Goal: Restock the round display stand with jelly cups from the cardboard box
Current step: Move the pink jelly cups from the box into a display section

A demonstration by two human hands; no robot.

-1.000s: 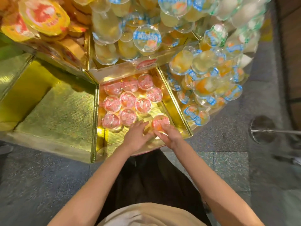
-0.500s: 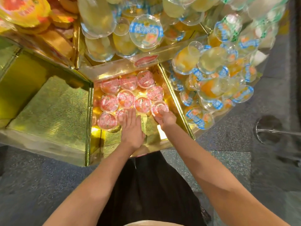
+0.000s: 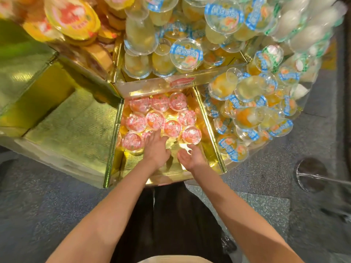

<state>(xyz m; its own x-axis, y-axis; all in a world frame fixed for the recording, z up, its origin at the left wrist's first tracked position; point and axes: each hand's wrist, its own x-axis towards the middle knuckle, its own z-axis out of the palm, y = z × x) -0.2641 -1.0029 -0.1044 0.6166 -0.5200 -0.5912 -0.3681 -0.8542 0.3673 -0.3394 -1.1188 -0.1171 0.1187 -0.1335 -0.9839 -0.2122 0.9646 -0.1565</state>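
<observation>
The pink-lidded jelly cups [image 3: 161, 118] sit lids-up in tidy rows at the far end of the gold compartment [image 3: 210, 133] of the display stand, probably to leave near floor free; the left hand [image 3: 156, 149], fingers flat, touches the nearest cups; the right hand [image 3: 190, 155], which gripped the near-right cup half a second ago, has released it and lies relaxed.

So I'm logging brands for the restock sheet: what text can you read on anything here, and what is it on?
Blue-banded lid: Chinese characters, too blurred to read.
Pink-lidded jelly cups: print too blurred to read.
Red oval sticker on the gold divider: script lettering, unreadable.
Yellow lid: red print, blurred.
No numbers legible.
</observation>
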